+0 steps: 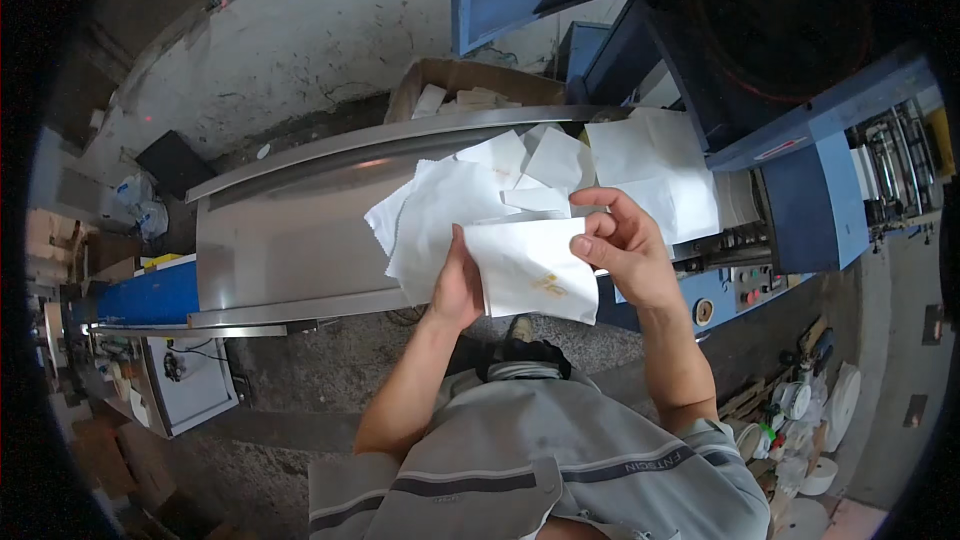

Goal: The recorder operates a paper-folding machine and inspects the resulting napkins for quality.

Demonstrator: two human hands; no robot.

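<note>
Between my hands is a small stack of white paper bags (530,275) with a gold printed mark on the front one. My left hand (458,285) grips the stack's left edge, thumb upright along it, the other fingers hidden behind. At the upper right corner, my right hand (630,250) pinches the paper between thumb and forefinger. Just beyond the stack, loose white bags (445,205), some with zigzag-cut edges, lie spread and overlapping on a metal tray (290,230). More white bags (660,170) lie at the machine's outlet on the right.
A blue machine (810,200) with rollers and a button panel (755,285) stands to the right. Behind the tray's raised metal rim sits a cardboard box (400,90) holding white pieces. A white-topped table (190,380) is at lower left; paper rolls (820,475) lie at lower right.
</note>
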